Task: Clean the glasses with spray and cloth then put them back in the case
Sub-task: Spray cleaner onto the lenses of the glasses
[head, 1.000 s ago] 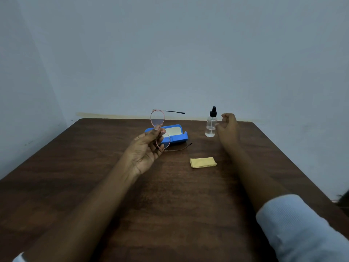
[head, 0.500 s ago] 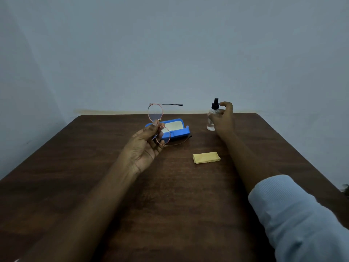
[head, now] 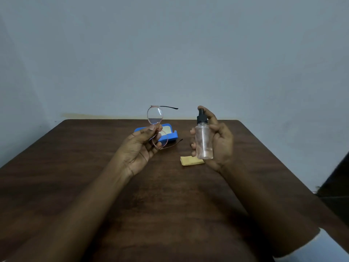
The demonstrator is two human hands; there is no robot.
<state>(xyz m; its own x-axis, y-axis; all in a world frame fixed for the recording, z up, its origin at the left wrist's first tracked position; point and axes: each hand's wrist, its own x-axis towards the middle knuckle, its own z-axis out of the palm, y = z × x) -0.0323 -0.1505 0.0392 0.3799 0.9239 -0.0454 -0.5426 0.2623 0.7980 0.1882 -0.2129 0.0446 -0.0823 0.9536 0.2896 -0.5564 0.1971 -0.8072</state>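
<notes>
Above the worktop (head: 94,167), my left hand (head: 140,148) pinches the glasses (head: 155,127) upright while my right hand (head: 217,140) grips the spray bottle (head: 203,140), open blue case (head: 170,136) and yellow cloth (head: 190,160) lying beyond.

Dark brown wooden counter (head: 170,214), matt grain; thin pink metal-rimmed glasses (head: 155,116) with glossy clear lenses; clear smooth plastic spray bottle (head: 203,142), black cap; folded yellow cloth (head: 190,161), soft and matt; blue case (head: 171,138), smooth plastic
</notes>
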